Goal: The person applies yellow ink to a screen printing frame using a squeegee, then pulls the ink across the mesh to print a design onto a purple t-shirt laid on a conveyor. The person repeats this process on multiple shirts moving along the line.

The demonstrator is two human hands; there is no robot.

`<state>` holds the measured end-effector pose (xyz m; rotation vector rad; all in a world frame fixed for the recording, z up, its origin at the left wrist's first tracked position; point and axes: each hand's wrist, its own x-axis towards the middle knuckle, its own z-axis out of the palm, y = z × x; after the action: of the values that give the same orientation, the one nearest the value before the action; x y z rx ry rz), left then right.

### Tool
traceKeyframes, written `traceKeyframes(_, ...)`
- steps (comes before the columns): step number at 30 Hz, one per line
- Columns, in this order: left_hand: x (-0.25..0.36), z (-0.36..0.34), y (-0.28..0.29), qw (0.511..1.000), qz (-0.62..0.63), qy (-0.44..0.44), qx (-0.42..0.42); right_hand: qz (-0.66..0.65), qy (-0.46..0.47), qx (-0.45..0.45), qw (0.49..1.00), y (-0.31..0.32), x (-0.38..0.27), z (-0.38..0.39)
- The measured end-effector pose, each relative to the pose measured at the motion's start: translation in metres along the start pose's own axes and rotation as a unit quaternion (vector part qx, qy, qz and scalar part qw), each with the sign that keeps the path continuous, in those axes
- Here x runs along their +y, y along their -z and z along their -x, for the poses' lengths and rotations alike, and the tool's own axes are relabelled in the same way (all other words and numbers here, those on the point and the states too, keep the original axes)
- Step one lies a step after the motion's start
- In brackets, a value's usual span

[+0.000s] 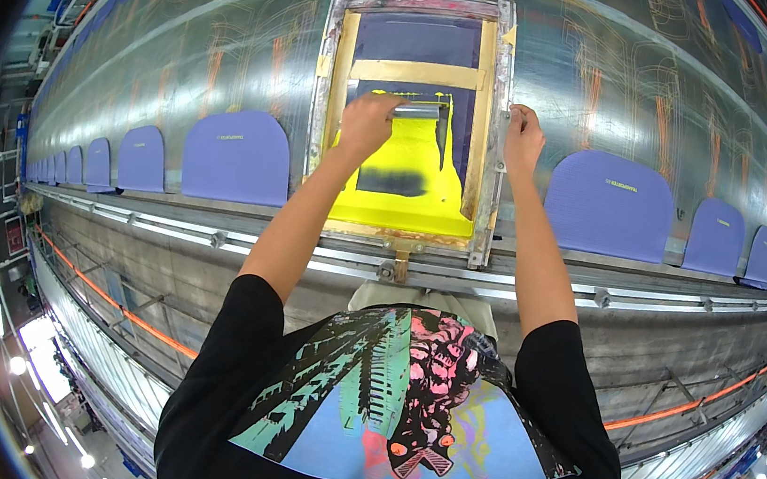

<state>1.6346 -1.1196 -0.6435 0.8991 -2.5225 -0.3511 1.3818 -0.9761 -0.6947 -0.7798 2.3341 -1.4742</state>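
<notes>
I saw the left fingers (386, 104) grasping the squeegee (422, 110), crosswise to their right; the right fingers (520, 114) curled beside the frame (504, 74), grip unclear.

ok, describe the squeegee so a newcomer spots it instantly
Start at the long metal table with purple panels. On it, find the rectangular frame beside the right hand, with yellow ink inside. The squeegee is toward the ink's far end, gripped by the left hand; unlike the tan strip beyond, it's shiny grey.
</notes>
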Motion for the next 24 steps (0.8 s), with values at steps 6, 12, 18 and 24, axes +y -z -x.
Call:
traceKeyframes(6, 0.030, 0.081, -0.018, 0.998, 0.014, -0.027, 0.050, -0.010, -0.003, 0.015, 1.000, 0.006, 0.006, 0.001)
traceKeyframes(12, 0.033, 0.093, -0.014, 0.997, 0.051, -0.036, 0.047, 0.009, -0.008, 0.023, 1.000, 0.009, 0.010, -0.004)
traceKeyframes(18, -0.009, -0.018, -0.019, 0.999, -0.022, 0.000, 0.025, 0.002, 0.002, 0.000, 1.000, 0.000, 0.004, 0.000)
traceKeyframes(24, 0.007, 0.034, -0.028, 0.996, -0.081, 0.003, -0.034, -0.021, 0.010, 0.013, 1.000, -0.004, 0.011, -0.008)
